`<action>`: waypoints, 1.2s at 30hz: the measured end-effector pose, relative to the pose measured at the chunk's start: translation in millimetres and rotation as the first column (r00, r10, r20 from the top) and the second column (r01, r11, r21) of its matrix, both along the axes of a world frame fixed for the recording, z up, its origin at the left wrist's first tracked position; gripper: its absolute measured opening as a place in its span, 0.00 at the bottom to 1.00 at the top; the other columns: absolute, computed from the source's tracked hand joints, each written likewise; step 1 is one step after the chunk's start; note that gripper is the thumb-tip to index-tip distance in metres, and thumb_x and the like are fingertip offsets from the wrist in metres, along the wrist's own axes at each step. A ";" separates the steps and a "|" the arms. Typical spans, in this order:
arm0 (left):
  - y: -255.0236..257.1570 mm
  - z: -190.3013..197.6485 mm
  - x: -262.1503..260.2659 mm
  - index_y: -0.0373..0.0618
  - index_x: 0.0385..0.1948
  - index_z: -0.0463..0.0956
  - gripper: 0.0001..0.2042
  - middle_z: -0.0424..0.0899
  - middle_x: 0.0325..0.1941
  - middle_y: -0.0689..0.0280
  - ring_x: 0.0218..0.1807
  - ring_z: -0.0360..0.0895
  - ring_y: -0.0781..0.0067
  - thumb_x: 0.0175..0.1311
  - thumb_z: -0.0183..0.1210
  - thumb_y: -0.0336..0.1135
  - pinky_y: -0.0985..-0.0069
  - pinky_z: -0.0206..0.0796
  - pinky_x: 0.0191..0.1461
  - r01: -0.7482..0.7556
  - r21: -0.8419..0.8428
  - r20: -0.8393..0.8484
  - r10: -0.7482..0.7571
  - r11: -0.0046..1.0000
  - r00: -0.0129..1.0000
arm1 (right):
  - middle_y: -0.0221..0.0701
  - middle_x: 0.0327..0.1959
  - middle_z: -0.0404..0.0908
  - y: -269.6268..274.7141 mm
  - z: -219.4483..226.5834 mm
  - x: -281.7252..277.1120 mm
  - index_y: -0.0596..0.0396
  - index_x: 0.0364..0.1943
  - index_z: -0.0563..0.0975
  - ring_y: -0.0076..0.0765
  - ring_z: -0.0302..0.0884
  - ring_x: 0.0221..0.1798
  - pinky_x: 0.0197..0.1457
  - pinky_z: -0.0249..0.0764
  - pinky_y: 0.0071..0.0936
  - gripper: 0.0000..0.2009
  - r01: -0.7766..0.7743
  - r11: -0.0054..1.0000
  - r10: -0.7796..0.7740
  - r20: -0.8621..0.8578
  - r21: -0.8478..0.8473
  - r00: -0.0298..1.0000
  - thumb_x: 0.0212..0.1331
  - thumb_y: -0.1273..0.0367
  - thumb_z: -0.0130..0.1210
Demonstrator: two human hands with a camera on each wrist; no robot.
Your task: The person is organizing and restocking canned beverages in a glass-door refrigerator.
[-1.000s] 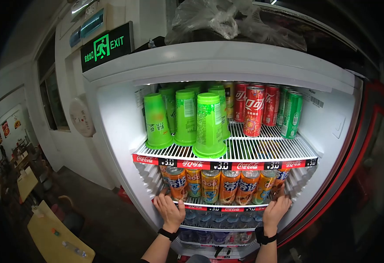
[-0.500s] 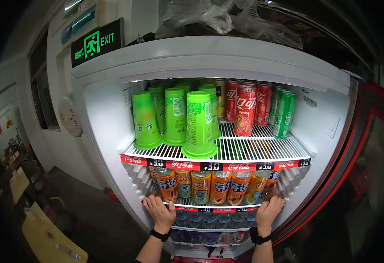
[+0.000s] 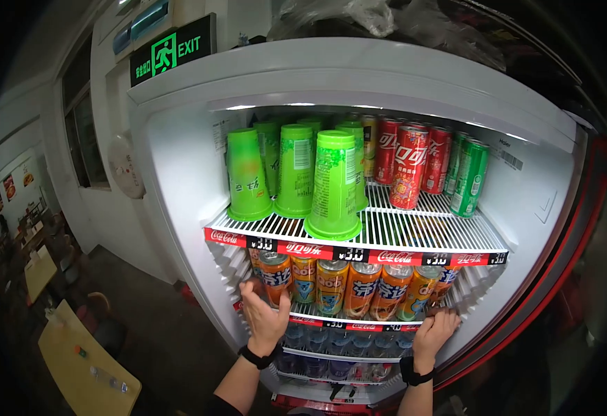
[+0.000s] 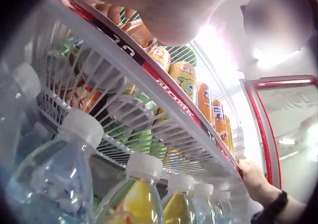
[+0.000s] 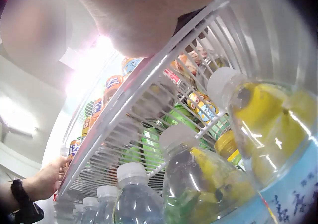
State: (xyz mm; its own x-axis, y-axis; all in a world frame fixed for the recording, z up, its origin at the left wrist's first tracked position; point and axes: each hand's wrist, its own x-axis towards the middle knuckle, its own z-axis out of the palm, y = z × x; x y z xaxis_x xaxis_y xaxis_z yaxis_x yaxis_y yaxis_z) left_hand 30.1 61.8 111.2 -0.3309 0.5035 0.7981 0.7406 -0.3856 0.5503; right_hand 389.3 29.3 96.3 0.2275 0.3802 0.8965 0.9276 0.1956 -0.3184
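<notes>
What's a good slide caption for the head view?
Left hand and right hand at opposite ends of a fridge shelf of drink cans, with upside-down green cups above.

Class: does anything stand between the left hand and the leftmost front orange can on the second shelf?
Nothing visible does. The left hand is right at the orange can, its thumb in front; whether they touch is unclear. The red label strip runs lower.

A small eatery: a drinks fridge [image 3: 359, 69] with price strips [image 3: 380, 256], a lit exit sign [image 3: 174, 50], tables [image 3: 74, 381] and food posters [image 3: 9, 185].
</notes>
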 end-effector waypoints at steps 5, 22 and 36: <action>1.4 17.4 -2.7 0.33 0.57 0.63 0.28 0.77 0.44 0.45 0.45 0.79 0.39 0.70 0.66 0.45 0.50 0.69 0.49 0.079 0.000 0.074 -0.079 0.997 0.994 | 0.43 0.35 0.74 2.3 -4.8 6.4 0.58 0.32 0.73 0.55 0.70 0.44 0.54 0.63 0.49 0.03 -0.015 1.000 0.016 0.037 -0.015 0.999 0.58 0.73 0.49; 21.9 18.0 -0.2 0.37 0.42 0.73 0.12 0.83 0.33 0.48 0.36 0.81 0.34 0.76 0.60 0.38 0.46 0.68 0.39 -0.050 0.091 0.001 0.050 0.995 0.999 | 0.42 0.33 0.72 4.8 -6.2 5.9 0.55 0.29 0.72 0.56 0.70 0.43 0.53 0.62 0.51 0.06 -0.004 1.000 0.004 0.007 -0.016 1.000 0.59 0.69 0.49; 7.5 31.9 4.1 0.46 0.34 0.78 0.12 0.83 0.28 0.62 0.27 0.83 0.50 0.73 0.68 0.42 0.55 0.71 0.31 -0.045 -0.131 -0.131 0.027 0.990 0.991 | 0.43 0.32 0.68 1.0 -1.4 0.1 0.56 0.28 0.69 0.54 0.67 0.42 0.53 0.59 0.48 0.06 -0.020 1.000 0.020 0.016 -0.007 1.000 0.61 0.70 0.47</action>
